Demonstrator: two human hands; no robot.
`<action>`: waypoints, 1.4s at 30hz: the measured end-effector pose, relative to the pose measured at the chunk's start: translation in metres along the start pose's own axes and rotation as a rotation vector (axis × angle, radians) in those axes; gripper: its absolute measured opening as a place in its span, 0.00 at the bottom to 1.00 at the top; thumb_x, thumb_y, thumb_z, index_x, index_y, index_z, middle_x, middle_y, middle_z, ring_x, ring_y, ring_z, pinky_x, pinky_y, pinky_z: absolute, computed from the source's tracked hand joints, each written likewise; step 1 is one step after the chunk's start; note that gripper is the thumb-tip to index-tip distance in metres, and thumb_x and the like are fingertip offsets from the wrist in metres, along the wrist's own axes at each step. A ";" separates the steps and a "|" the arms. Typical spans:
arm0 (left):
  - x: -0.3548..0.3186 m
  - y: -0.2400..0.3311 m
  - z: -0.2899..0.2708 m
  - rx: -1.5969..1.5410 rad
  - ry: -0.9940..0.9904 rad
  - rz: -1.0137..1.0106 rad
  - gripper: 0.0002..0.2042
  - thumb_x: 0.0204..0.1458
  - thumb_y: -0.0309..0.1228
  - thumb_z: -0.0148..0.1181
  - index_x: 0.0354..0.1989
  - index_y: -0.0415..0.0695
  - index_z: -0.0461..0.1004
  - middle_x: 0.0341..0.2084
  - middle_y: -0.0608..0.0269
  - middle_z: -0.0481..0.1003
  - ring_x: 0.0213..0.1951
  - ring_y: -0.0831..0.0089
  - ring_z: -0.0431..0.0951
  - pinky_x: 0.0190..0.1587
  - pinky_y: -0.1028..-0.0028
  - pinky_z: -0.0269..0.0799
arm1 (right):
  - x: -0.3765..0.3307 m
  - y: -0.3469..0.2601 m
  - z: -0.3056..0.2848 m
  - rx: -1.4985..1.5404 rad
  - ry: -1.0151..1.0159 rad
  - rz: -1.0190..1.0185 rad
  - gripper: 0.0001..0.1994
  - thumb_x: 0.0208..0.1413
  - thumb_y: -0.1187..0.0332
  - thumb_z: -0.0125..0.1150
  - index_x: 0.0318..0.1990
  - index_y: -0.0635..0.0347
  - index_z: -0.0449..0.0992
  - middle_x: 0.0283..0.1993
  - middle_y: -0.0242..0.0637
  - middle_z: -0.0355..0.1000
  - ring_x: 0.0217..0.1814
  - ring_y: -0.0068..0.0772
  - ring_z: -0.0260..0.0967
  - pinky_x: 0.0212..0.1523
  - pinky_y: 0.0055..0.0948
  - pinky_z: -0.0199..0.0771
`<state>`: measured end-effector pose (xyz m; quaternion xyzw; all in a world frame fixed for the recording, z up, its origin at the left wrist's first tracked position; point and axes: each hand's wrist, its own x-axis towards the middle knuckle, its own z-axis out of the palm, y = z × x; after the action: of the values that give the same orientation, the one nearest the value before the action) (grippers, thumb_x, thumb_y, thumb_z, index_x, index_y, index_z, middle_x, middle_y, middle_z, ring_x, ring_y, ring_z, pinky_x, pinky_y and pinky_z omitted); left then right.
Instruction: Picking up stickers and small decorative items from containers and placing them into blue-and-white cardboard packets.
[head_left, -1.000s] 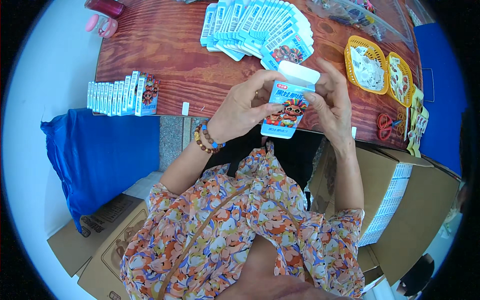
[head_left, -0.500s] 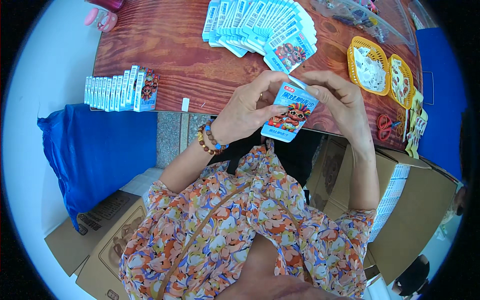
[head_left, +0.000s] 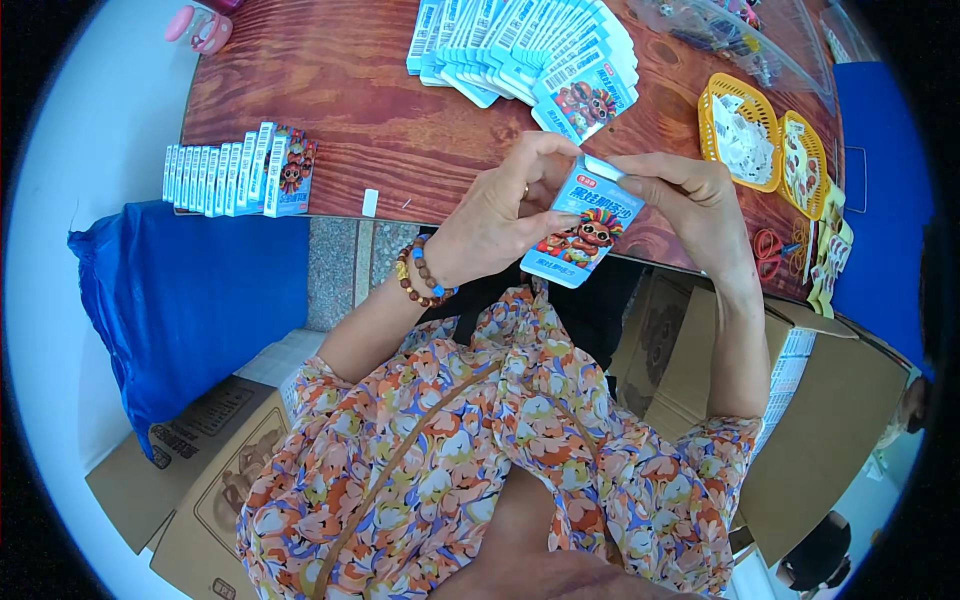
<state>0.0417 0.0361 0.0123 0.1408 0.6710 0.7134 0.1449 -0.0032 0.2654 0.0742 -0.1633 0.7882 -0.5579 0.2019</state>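
Note:
A small light-blue carton [head_left: 580,232] with a colourful cartoon figure on its front is held tilted over the table's near edge. My left hand [head_left: 510,212] grips its left side, the thumb lying across the front. At the carton's upper right corner, the thumb and fingers of my right hand [head_left: 685,200] pinch the end by the pale top flap [head_left: 600,167]. Just beyond my hands, a fanned stack of flat blue cartons [head_left: 520,50] covers part of the wooden table [head_left: 330,90]. A row of filled-out, upright blue cartons [head_left: 235,175] stands at the left.
Two yellow baskets [head_left: 712,130] with small paper pieces sit at the right, near red scissors [head_left: 768,250]. A clear plastic bin [head_left: 790,45] stands behind them. Open cardboard boxes [head_left: 820,430] and a blue bag [head_left: 200,300] flank me. One white slip [head_left: 370,203] lies near the edge.
The carton's top flap, raised before, now lies lower across its top end. My right hand has shifted slightly right and down, while my left hand keeps its grip.

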 end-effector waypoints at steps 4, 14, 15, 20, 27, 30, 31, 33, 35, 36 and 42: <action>0.001 0.002 0.001 0.040 0.017 0.014 0.30 0.54 0.21 0.63 0.63 0.46 0.55 0.39 0.57 0.76 0.43 0.69 0.81 0.44 0.66 0.78 | -0.001 -0.002 0.006 -0.176 0.066 -0.025 0.11 0.58 0.80 0.61 0.47 0.68 0.82 0.42 0.39 0.83 0.43 0.21 0.78 0.45 0.22 0.78; 0.004 0.004 -0.002 0.297 -0.008 -0.007 0.33 0.52 0.22 0.64 0.66 0.47 0.56 0.42 0.55 0.78 0.42 0.64 0.82 0.46 0.65 0.77 | 0.000 -0.006 0.010 -0.578 0.047 -0.196 0.11 0.56 0.79 0.62 0.46 0.64 0.82 0.43 0.44 0.82 0.43 0.35 0.82 0.44 0.28 0.80; 0.003 0.004 -0.002 0.296 -0.008 -0.007 0.33 0.52 0.22 0.64 0.66 0.47 0.56 0.42 0.55 0.78 0.42 0.64 0.82 0.46 0.65 0.77 | -0.001 -0.009 0.011 -0.632 0.033 -0.236 0.12 0.56 0.79 0.62 0.47 0.64 0.82 0.44 0.45 0.82 0.44 0.36 0.82 0.45 0.29 0.80; 0.001 -0.003 0.000 0.088 -0.016 -0.026 0.31 0.55 0.24 0.63 0.68 0.46 0.61 0.47 0.59 0.78 0.44 0.71 0.81 0.48 0.69 0.78 | -0.009 -0.002 0.015 -0.721 0.032 -0.315 0.16 0.56 0.80 0.62 0.52 0.62 0.79 0.49 0.44 0.80 0.48 0.37 0.81 0.48 0.30 0.79; -0.002 -0.020 0.003 -0.210 -0.023 -0.055 0.29 0.58 0.20 0.61 0.68 0.43 0.61 0.53 0.63 0.74 0.48 0.78 0.77 0.50 0.74 0.77 | -0.018 0.032 0.021 -0.197 0.128 -0.103 0.18 0.54 0.81 0.63 0.54 0.63 0.79 0.54 0.41 0.79 0.53 0.32 0.77 0.52 0.29 0.77; 0.000 -0.022 0.005 -0.194 0.042 -0.010 0.25 0.57 0.25 0.62 0.64 0.45 0.67 0.45 0.63 0.78 0.42 0.78 0.80 0.45 0.74 0.78 | -0.015 0.037 0.019 -0.183 0.124 -0.246 0.17 0.54 0.82 0.63 0.52 0.64 0.80 0.54 0.42 0.78 0.54 0.31 0.76 0.52 0.28 0.77; 0.001 -0.019 0.003 -0.105 0.020 0.008 0.24 0.57 0.25 0.62 0.62 0.45 0.68 0.45 0.62 0.78 0.42 0.77 0.80 0.44 0.73 0.78 | -0.015 0.038 0.017 -0.158 0.102 -0.263 0.16 0.54 0.82 0.63 0.51 0.64 0.80 0.54 0.42 0.78 0.54 0.30 0.76 0.52 0.28 0.76; 0.002 -0.019 0.003 -0.016 -0.004 0.028 0.22 0.56 0.24 0.62 0.61 0.44 0.69 0.44 0.61 0.78 0.42 0.77 0.80 0.44 0.73 0.78 | -0.014 0.044 0.013 -0.122 0.070 -0.251 0.16 0.54 0.83 0.63 0.50 0.64 0.81 0.54 0.42 0.78 0.54 0.30 0.76 0.53 0.28 0.76; 0.002 -0.023 0.005 0.019 0.016 0.087 0.20 0.56 0.23 0.62 0.58 0.42 0.70 0.42 0.60 0.79 0.40 0.78 0.80 0.43 0.72 0.78 | -0.014 0.045 0.012 -0.089 0.038 -0.242 0.15 0.54 0.83 0.63 0.49 0.65 0.81 0.53 0.42 0.78 0.54 0.30 0.76 0.53 0.27 0.76; 0.002 -0.022 0.006 0.022 0.017 0.091 0.20 0.56 0.23 0.62 0.58 0.42 0.70 0.42 0.60 0.79 0.40 0.78 0.80 0.43 0.72 0.78 | -0.013 0.045 0.012 -0.082 0.036 -0.216 0.15 0.54 0.82 0.63 0.50 0.64 0.81 0.52 0.42 0.78 0.53 0.29 0.76 0.52 0.27 0.76; 0.009 0.000 0.000 -0.144 -0.015 -0.115 0.23 0.55 0.23 0.64 0.60 0.42 0.69 0.40 0.64 0.78 0.38 0.79 0.79 0.42 0.73 0.78 | -0.012 0.034 0.014 -0.033 0.085 -0.107 0.16 0.57 0.79 0.63 0.54 0.64 0.79 0.49 0.37 0.79 0.50 0.25 0.75 0.49 0.24 0.75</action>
<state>0.0339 0.0398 0.0127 0.0964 0.6237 0.7494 0.2003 0.0126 0.2710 0.0395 -0.1844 0.7954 -0.5612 0.1355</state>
